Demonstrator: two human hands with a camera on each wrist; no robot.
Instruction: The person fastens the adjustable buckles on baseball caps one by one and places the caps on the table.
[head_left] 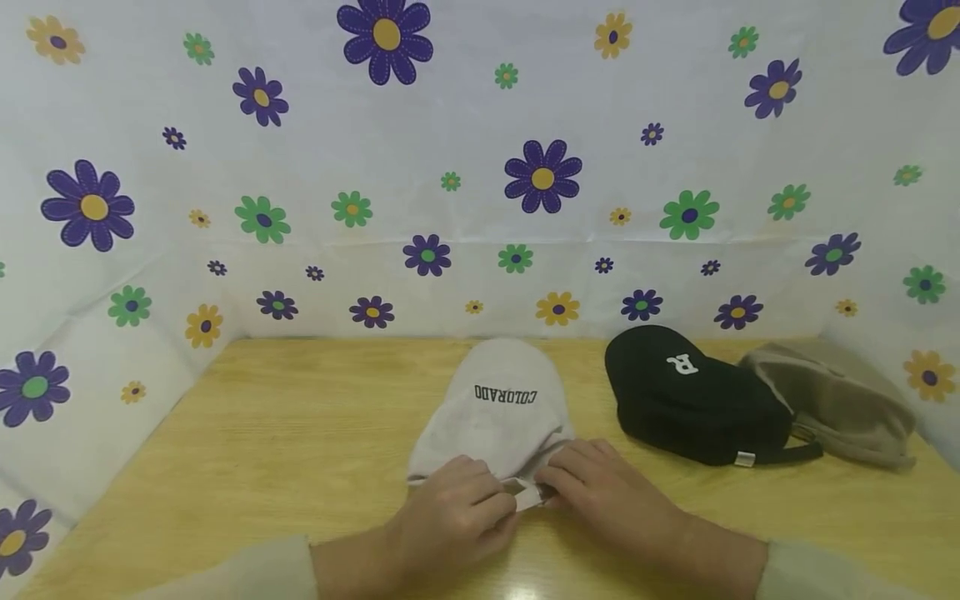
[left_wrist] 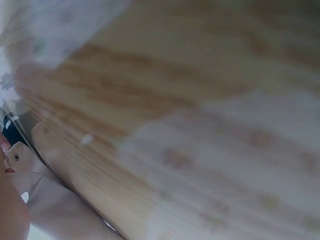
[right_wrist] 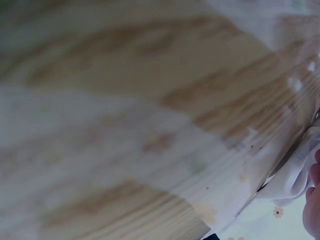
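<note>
A light beige baseball cap (head_left: 498, 417) with dark COLORADO lettering, upside down from here, lies on the table with its back edge towards me. My left hand (head_left: 457, 508) pinches the pale strap (head_left: 528, 497) at the back of this cap. On the other side of the strap, my right hand (head_left: 600, 487) grips the cap's back edge with curled fingers. Fingertips of both hands are partly hidden. The left wrist view catches the cap (left_wrist: 65, 210) beside the left hand (left_wrist: 12, 210); the right wrist view has folded cap fabric (right_wrist: 290, 182) beside the right fingers (right_wrist: 312, 210).
To the right lies a black cap (head_left: 697, 404) with a white R, its strap trailing right. An olive-brown cap (head_left: 832, 404) sits partly behind it. The wooden table (head_left: 300, 417) meets a flower-printed white cloth (head_left: 465, 125) at the back and sides.
</note>
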